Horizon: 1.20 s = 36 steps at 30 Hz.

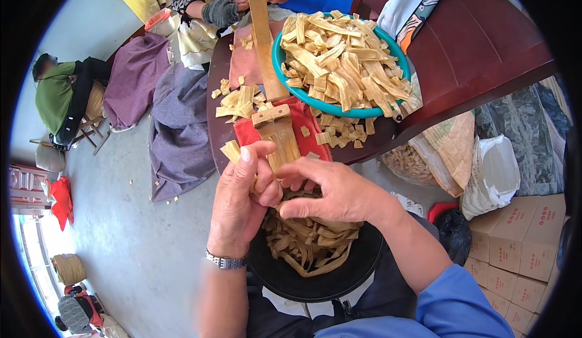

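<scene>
Between the thumb and fingers of my left hand (251, 183) is a pale yellow dried strip (231, 151), its end standing up past the thumb. My right hand (336, 192) is close beside it, thumb and forefinger apart and the other fingers curled; I see nothing held in it. Just beyond both hands, a wooden block with a crosspiece (280, 141) rests on a red cloth (245, 133). Below them, a black basin (364, 265) in my lap holds many long dried strips (315, 247), partly hidden by my hands.
A teal basin (279, 74) heaped with cut pieces stands on the dark red table (219, 71), near a long wooden bar (267, 47). Across the table is another person's gloved hand (221, 12). Cartons (515, 235) are stacked right; purple cloths (179, 120) hang left.
</scene>
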{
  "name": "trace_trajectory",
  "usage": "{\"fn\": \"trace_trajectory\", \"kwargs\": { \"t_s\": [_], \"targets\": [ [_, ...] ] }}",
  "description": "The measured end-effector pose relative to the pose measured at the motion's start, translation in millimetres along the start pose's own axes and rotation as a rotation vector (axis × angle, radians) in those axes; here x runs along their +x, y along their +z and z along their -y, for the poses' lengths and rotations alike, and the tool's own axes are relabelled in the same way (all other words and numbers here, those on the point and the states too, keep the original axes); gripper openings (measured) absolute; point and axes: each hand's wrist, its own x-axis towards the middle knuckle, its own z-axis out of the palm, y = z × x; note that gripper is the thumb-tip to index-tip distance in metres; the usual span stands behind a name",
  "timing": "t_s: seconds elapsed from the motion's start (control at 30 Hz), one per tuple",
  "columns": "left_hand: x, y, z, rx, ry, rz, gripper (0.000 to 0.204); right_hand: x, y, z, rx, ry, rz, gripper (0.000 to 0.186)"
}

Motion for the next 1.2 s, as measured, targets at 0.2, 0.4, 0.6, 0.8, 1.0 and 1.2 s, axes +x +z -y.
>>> {"fn": "trace_trajectory", "kwargs": {
  "t_s": [0.2, 0.4, 0.6, 0.8, 1.0, 1.2],
  "targets": [
    [3, 12, 5, -0.029, 0.072, -0.160, 0.020, -4, 24, 8, 0.010, 0.156, 0.115, 0.038],
    [10, 14, -11, -0.139, 0.119, -0.238, 0.012, -5, 37, 21, -0.110, -0.098, 0.052, 0.028],
    [13, 20, -11, -0.142, 0.108, -0.274, 0.017, -12, 39, 25, -0.228, -0.233, -0.065, 0.031],
    [18, 5, -10, 0.418, 0.302, -0.326, 0.019, -5, 17, -2, -0.512, -0.332, -0.289, 0.022],
    [14, 8, -9, 0.837, 0.146, -0.288, 0.020, -7, -10, -13, -0.458, -0.166, -0.385, 0.020],
    [21, -9, -11, 0.593, 0.143, -0.302, 0.015, 7, -16, -22, -0.486, -0.240, -0.443, 0.023]
  ]
}}
